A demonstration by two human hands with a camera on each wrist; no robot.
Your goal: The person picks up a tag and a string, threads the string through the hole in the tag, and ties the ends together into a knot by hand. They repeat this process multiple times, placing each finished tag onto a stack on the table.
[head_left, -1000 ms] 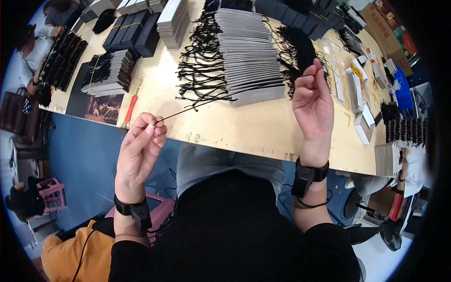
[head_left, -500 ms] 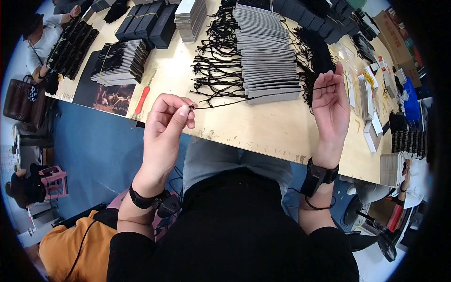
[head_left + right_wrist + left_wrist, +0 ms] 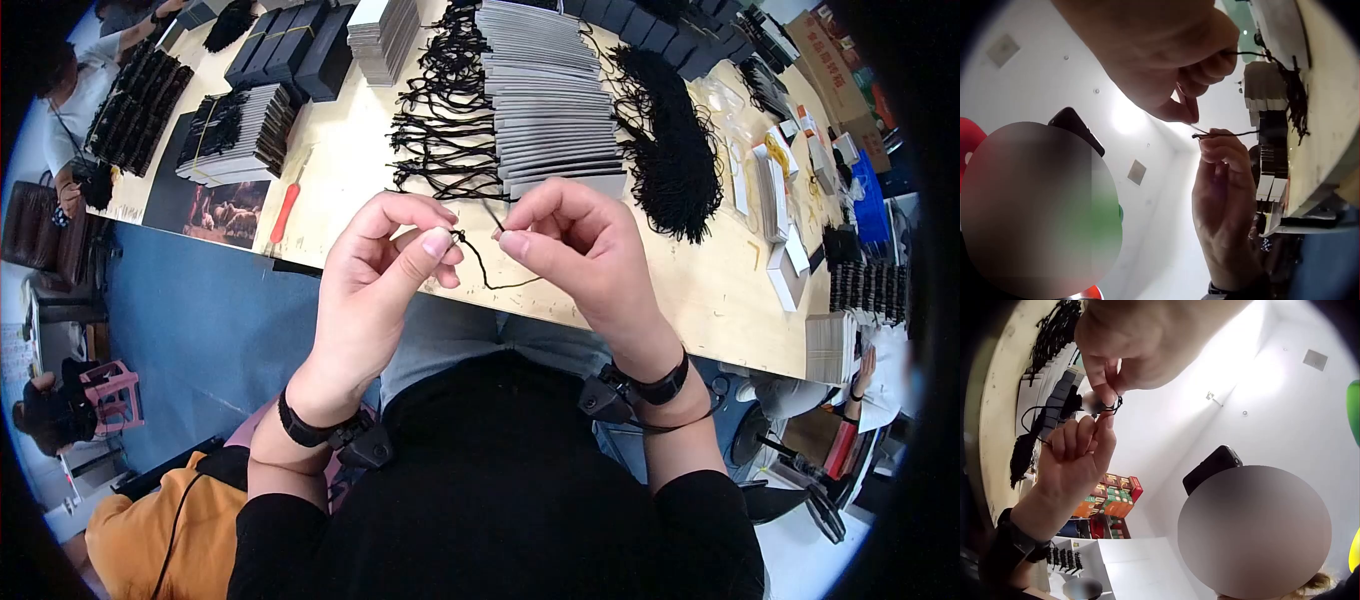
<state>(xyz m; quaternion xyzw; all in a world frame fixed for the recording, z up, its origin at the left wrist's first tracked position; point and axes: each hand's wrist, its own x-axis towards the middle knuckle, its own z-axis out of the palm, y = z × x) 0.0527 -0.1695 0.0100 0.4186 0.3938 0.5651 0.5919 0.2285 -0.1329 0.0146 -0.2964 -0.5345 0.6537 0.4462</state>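
Between thumb and forefinger, the left hand (image 3: 385,270) pinches a black cord (image 3: 486,272) at a small knot or loop in the head view. Close to its right, the right hand (image 3: 590,262) pinches a part of the cord, and a slack length hangs between and below the hands. The fingertips of both hands nearly meet in the left wrist view, with the cord (image 3: 1117,406) looped there. Behind the hands lies a long row of grey-white flat pieces (image 3: 555,110) with black cords (image 3: 440,145) spread from their left side.
A bundle of black cords (image 3: 675,150) lies right of the row. Left on the table (image 3: 330,180) are a red-handled tool (image 3: 285,212), a banded stack (image 3: 235,135) and dark boxes (image 3: 325,55). White boxes (image 3: 787,270) stand at the right. Other people are at both sides.
The right hand has come in from the right, from open with the cord across its fingers to pinching beside the left hand. The cord, stretched before, now hangs slack.
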